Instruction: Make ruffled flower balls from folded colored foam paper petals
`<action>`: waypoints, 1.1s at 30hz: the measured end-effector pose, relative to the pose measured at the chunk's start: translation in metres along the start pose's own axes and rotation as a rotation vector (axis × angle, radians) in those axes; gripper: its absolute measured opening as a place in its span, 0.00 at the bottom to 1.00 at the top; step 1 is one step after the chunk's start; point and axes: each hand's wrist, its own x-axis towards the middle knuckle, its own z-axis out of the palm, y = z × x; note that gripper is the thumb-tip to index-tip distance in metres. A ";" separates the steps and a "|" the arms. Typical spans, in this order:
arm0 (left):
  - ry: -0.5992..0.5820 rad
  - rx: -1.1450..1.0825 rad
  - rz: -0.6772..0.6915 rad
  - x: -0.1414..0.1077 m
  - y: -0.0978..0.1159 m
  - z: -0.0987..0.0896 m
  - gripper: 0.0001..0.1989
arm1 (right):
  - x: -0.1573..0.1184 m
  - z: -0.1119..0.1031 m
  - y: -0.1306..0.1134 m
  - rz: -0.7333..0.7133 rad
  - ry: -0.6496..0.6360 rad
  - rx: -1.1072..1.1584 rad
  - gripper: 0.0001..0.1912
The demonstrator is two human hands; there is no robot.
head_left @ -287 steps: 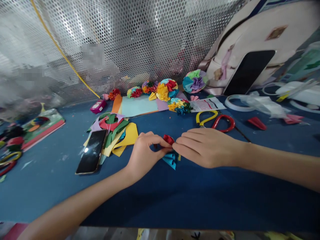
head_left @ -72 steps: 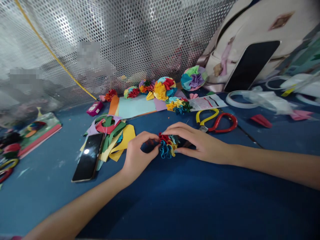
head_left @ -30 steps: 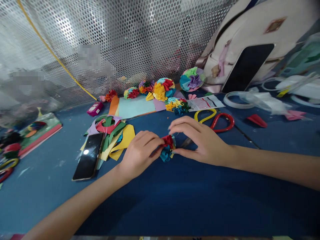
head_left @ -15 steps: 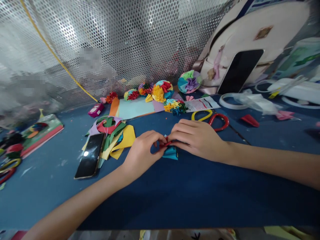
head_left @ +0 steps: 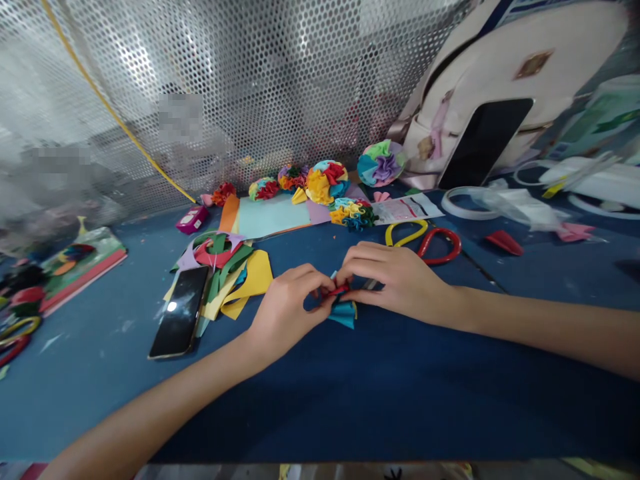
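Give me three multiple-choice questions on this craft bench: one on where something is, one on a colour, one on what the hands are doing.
1. Where does the flat black smartphone lie?
A) At the far right of the view
B) Against the pile of cut coloured paper scraps
C) Under the hands

2. What colour is the lower part of the small folded paper piece?
A) Teal
B) Purple
C) Yellow

3. How do the hands stand to that piece?
A) Neither touches it
B) Only one touches it
C) Both pinch it

Answers:
1. B, it lies at the pile's lower edge.
2. A, teal shows below the fingers.
3. C, the fingers of the left hand and right hand meet on it.
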 end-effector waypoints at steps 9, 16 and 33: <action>-0.010 -0.195 -0.149 0.005 -0.002 -0.002 0.09 | 0.000 -0.001 0.002 -0.098 0.067 -0.085 0.09; -0.022 -0.228 -0.150 0.003 -0.008 -0.004 0.10 | 0.001 0.001 0.003 -0.086 0.074 -0.021 0.09; -0.052 -0.246 -0.142 0.010 -0.009 0.003 0.05 | 0.000 0.002 0.001 -0.138 0.076 -0.101 0.12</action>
